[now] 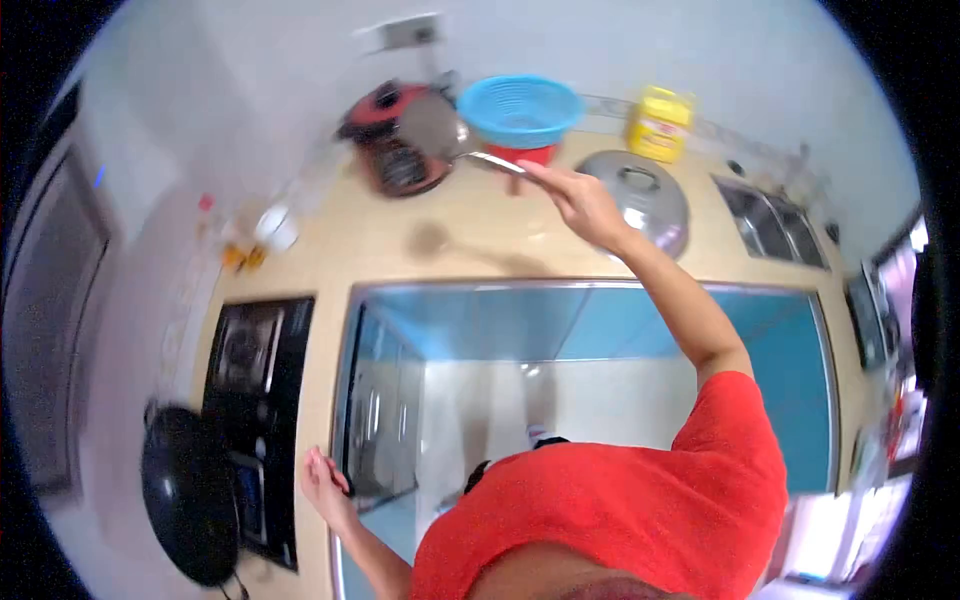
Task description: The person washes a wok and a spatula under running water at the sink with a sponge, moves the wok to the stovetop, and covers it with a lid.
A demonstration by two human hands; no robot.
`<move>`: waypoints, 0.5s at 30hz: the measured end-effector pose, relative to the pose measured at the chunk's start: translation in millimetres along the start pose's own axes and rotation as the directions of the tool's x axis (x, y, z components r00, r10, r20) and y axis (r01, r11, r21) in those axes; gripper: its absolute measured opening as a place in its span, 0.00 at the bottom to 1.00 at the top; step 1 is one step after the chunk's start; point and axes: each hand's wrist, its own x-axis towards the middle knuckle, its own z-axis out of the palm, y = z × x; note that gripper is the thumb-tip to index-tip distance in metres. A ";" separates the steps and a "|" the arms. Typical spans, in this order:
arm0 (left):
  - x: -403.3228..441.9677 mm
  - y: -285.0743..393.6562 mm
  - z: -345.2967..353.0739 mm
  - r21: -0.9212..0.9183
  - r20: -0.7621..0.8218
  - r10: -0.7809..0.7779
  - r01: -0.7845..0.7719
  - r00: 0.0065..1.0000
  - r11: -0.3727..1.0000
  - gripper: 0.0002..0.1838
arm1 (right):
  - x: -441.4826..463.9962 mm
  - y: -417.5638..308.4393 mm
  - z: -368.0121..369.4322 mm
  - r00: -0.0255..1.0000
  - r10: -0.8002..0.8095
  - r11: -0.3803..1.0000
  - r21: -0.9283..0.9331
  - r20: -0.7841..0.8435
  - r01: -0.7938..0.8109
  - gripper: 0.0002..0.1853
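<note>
In the head view, my right hand (590,205) is closed around the handle of a long-handled, round-headed metal ladle or skimmer (430,125). Blur hides whether its head is solid or pierced. It is held up above the counter, with its head overlapping a red and black cooker (405,155). My left hand (325,488) is low on the left, by the counter edge beside the black stove (255,400). Its fingers look loosely bent and apart, with nothing visible in them. A black wok (190,495) lies to the left of that hand.
Along the back wall stand a blue basket (522,110) over something red, a yellow container (660,125) and a domed metal lid (640,205). A sink (770,222) is at the right. A white cup (277,228) and small orange items are in the left corner.
</note>
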 end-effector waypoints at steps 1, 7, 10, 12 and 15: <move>-0.1 0.9 29.9 -0.008 0.049 0.000 0.000 0.999 1.000 0.11 | -22.7 38.3 -32.0 0.990 0.127 0.992 -0.023 -0.056 -0.128 0.17; 4.7 15.6 162.3 0.065 0.352 0.005 -0.029 0.936 0.997 0.10 | -156.4 293.2 -169.4 0.326 0.867 0.493 0.551 -0.377 -0.674 0.19; 1.3 25.3 192.5 0.147 0.416 -0.002 -0.065 0.910 0.987 0.11 | -204.8 392.3 -235.8 0.150 0.979 0.171 0.951 -0.136 -0.257 0.09; -2.6 33.2 200.9 0.166 0.382 -0.018 -0.049 0.924 0.985 0.11 | -208.2 396.5 -261.6 0.164 0.970 0.201 0.969 -0.178 -0.142 0.09; 3.0 31.1 192.9 0.199 0.317 -0.034 -0.031 0.948 0.980 0.11 | -204.0 359.4 -273.3 0.311 0.847 0.505 0.834 -0.431 -0.221 0.15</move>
